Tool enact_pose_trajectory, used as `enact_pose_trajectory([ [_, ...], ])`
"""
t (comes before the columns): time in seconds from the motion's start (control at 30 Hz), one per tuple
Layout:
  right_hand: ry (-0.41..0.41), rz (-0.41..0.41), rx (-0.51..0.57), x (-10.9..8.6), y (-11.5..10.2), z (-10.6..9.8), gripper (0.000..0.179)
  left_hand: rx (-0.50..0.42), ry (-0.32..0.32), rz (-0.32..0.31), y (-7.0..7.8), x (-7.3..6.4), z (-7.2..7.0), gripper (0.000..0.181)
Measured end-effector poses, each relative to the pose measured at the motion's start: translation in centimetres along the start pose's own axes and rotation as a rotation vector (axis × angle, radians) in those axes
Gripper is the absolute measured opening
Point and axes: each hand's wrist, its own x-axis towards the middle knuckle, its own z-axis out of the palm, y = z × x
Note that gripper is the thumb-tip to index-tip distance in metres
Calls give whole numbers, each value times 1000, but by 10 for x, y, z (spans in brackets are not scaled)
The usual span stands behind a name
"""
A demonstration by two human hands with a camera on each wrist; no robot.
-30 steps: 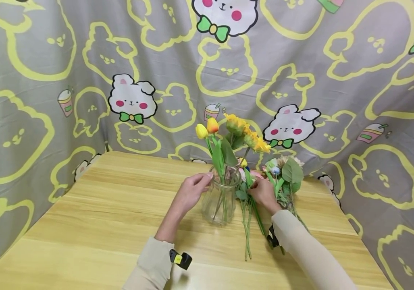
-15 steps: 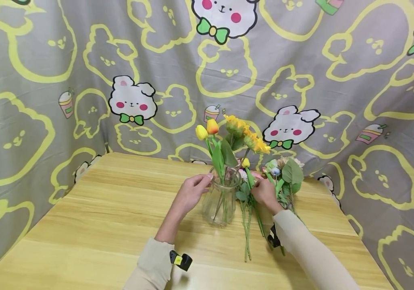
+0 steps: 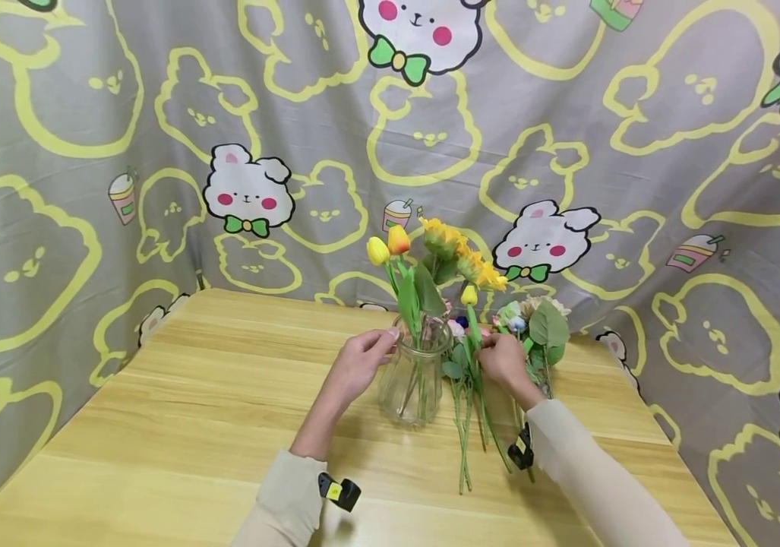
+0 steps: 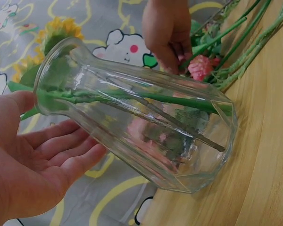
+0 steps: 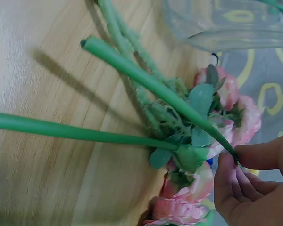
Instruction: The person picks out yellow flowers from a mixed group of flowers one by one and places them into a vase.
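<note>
A clear glass vase stands upright on the table, holding a yellow tulip, an orange-red tulip and yellow sunflowers. My left hand is at its left side, thumb by the rim and fingers extended along the glass. To the right of the vase, my right hand pinches the green stem of another yellow tulip between thumb and fingers. The stem's cut end hangs over the table in the right wrist view. Pink flowers lie beneath it.
Several loose artificial flowers lie right of the vase, among them a bunch with a broad green leaf. Another thick green stem crosses the right wrist view. A patterned grey curtain borders the wooden table behind and at both sides.
The right hand has drawn the yellow tulip slightly up and to the right, and its stem has swung away from the other stems. The left hand and the vase have stayed in place.
</note>
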Motion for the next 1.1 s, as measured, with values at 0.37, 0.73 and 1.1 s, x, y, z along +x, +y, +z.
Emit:
enact_pose_trajectory([
  [0.37,-1,-3,65,-12,-14,-23,21,-9,-3,4,-1,1,0,61],
  [0.73,94,-37,-15,-13,-27,-61,20,-11,-2,3,1,0,1,59],
  [1.1,174,-101,-31,-13,-50,-107,25,-8,0,3,0,0,0,57],
])
